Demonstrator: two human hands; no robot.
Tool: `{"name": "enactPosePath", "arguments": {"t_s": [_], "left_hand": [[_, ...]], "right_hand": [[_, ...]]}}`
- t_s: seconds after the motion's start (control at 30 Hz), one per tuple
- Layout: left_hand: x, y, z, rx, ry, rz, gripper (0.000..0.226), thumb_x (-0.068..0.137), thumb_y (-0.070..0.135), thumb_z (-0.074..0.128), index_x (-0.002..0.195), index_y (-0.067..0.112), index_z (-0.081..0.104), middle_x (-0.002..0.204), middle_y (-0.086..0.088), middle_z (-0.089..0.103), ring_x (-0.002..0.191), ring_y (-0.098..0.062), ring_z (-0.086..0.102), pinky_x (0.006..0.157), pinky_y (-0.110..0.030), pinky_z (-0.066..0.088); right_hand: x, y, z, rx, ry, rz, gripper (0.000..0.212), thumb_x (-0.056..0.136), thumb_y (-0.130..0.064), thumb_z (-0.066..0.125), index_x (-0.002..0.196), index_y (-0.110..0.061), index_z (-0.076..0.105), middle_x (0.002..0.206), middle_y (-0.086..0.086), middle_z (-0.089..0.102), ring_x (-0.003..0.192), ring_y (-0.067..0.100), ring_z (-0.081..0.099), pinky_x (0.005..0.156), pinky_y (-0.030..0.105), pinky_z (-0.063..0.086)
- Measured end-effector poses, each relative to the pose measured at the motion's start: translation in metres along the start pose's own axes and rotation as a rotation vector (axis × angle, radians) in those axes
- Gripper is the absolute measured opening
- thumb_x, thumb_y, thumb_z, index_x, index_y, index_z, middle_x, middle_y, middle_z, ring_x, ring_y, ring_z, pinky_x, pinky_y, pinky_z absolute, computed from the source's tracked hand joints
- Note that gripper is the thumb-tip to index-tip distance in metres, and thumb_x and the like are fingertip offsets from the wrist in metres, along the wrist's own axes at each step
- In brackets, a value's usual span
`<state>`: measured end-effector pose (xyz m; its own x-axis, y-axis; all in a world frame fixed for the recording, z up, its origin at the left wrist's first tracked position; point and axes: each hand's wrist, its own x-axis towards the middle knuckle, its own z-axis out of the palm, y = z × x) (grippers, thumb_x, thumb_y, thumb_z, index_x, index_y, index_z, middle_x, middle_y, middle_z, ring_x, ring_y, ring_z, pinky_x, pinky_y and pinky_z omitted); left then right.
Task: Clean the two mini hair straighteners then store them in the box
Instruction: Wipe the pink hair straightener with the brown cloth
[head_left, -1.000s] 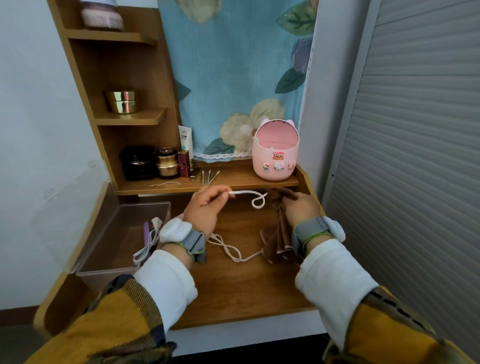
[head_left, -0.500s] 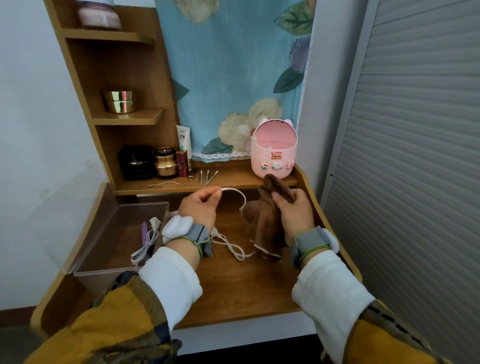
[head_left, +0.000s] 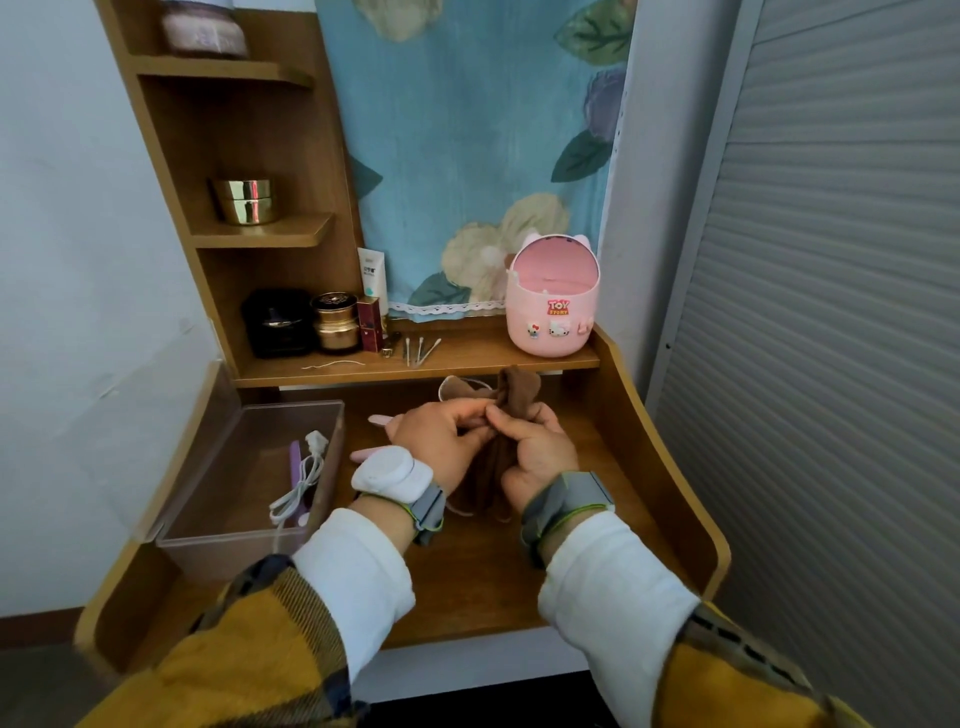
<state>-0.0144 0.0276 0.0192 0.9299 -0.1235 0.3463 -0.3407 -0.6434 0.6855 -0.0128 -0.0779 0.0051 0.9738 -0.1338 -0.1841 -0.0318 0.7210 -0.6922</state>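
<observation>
Judging from the layout, half is done: a purple mini hair straightener (head_left: 294, 460) lies in the clear plastic box (head_left: 228, 543) at lower left. At centre, the left hand (head_left: 447, 441) and right hand (head_left: 537, 449) both pinch a brown cloth (head_left: 515, 392); the pink mini straightener (head_left: 378, 419) beside them on the wooden worktop (head_left: 467, 587) apparently awaits wiping and boxing.

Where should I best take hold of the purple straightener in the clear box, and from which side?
Probably pinch the far end of the purple straightener from above, through the open top of the clear box: it lies flat, and the white cord crosses its near half.
</observation>
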Motion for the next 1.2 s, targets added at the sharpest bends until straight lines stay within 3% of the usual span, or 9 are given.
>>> {"name": "enactPosePath", "arguments": {"t_s": [0.1, 0.23, 0.47, 0.57, 0.67, 0.8, 1.0, 1.1, 1.2], "left_hand": [[0.000, 0.002, 0.000, -0.048, -0.004, -0.014, 0.032, 0.081, 0.026, 0.068, 0.109, 0.042, 0.065, 0.087, 0.013, 0.073, 0.098, -0.001, 0.063, 0.097, -0.041, 0.043], [-0.001, 0.001, 0.002, -0.113, -0.021, -0.032, 0.035, 0.079, 0.024, 0.071, 0.109, 0.040, 0.065, 0.087, 0.012, 0.074, 0.095, -0.001, 0.064, 0.095, -0.037, 0.047], [-0.003, 0.004, 0.003, -0.275, -0.057, -0.108, 0.056, 0.074, 0.017, 0.077, 0.122, 0.030, 0.050, 0.080, 0.010, 0.074, 0.088, 0.000, 0.066, 0.090, -0.030, 0.051], [0.002, 0.013, -0.002, -0.079, -0.153, 0.006, 0.045, 0.080, 0.018, 0.071, 0.122, 0.027, 0.056, 0.087, 0.009, 0.074, 0.092, -0.002, 0.064, 0.096, -0.031, 0.047], [0.006, 0.015, -0.007, 0.041, -0.203, 0.105, 0.036, 0.083, 0.019, 0.067, 0.117, 0.028, 0.060, 0.090, 0.008, 0.074, 0.104, -0.005, 0.061, 0.110, -0.031, 0.035], [0.005, -0.005, -0.009, 0.117, -0.270, 0.190, 0.023, 0.082, 0.016, 0.068, 0.095, 0.035, 0.063, 0.083, 0.017, 0.070, 0.091, 0.007, 0.061, 0.118, -0.028, 0.015], [0.013, -0.007, -0.012, 0.647, -0.291, 0.220, 0.023, 0.091, 0.026, 0.057, 0.109, 0.039, 0.065, 0.124, 0.014, 0.058, 0.119, -0.014, 0.046, 0.099, -0.030, 0.038], [0.006, 0.011, 0.003, 0.314, -0.147, 0.152, 0.028, 0.092, 0.017, 0.050, 0.114, 0.030, 0.062, 0.118, 0.007, 0.064, 0.106, -0.014, 0.058, 0.091, -0.025, 0.043], [-0.002, 0.023, 0.014, 0.079, -0.132, 0.028, 0.018, 0.094, 0.023, 0.050, 0.110, 0.019, 0.058, 0.099, -0.001, 0.069, 0.078, -0.018, 0.068, 0.072, -0.021, 0.045]], "right_hand": [[0.001, -0.003, 0.003, 0.003, 0.065, -0.002, 0.032, 0.075, 0.017, 0.061, 0.065, -0.012, 0.050, 0.064, 0.008, 0.062, 0.053, 0.018, 0.064, 0.049, 0.025, 0.053], [-0.001, -0.004, 0.003, -0.014, 0.123, -0.006, 0.038, 0.072, 0.019, 0.062, 0.072, -0.015, 0.045, 0.073, 0.008, 0.060, 0.061, 0.021, 0.061, 0.046, 0.025, 0.051], [0.008, -0.015, -0.009, 0.013, 0.193, 0.006, 0.033, 0.074, 0.013, 0.066, 0.097, -0.008, 0.054, 0.086, 0.013, 0.063, 0.074, 0.029, 0.063, 0.080, 0.051, 0.053], [0.013, -0.021, -0.012, -0.009, 0.216, 0.005, 0.051, 0.069, 0.007, 0.071, 0.116, -0.006, 0.056, 0.104, 0.018, 0.067, 0.086, 0.035, 0.067, 0.079, 0.050, 0.054], [0.024, -0.035, -0.024, -0.073, 0.231, -0.004, 0.079, 0.042, -0.015, 0.089, 0.115, -0.012, 0.059, 0.108, 0.014, 0.068, 0.093, 0.036, 0.067, 0.083, 0.051, 0.053], [0.030, -0.060, -0.040, -0.022, 0.256, -0.086, 0.037, 0.070, -0.012, 0.075, 0.104, -0.010, 0.064, 0.103, 0.009, 0.068, 0.099, 0.034, 0.065, 0.092, 0.048, 0.049], [0.004, -0.059, -0.027, -0.112, 0.296, -0.100, 0.039, 0.066, -0.012, 0.080, 0.101, -0.016, 0.064, 0.102, 0.007, 0.069, 0.094, 0.030, 0.065, 0.089, 0.046, 0.050], [-0.002, -0.044, -0.018, -0.094, 0.277, -0.081, 0.038, 0.075, 0.003, 0.071, 0.107, -0.011, 0.055, 0.101, 0.012, 0.064, 0.091, 0.030, 0.062, 0.069, 0.036, 0.052], [-0.005, -0.035, -0.008, -0.089, 0.248, -0.052, 0.032, 0.074, 0.007, 0.070, 0.091, -0.014, 0.054, 0.093, 0.013, 0.065, 0.088, 0.032, 0.064, 0.063, 0.036, 0.053]]}}
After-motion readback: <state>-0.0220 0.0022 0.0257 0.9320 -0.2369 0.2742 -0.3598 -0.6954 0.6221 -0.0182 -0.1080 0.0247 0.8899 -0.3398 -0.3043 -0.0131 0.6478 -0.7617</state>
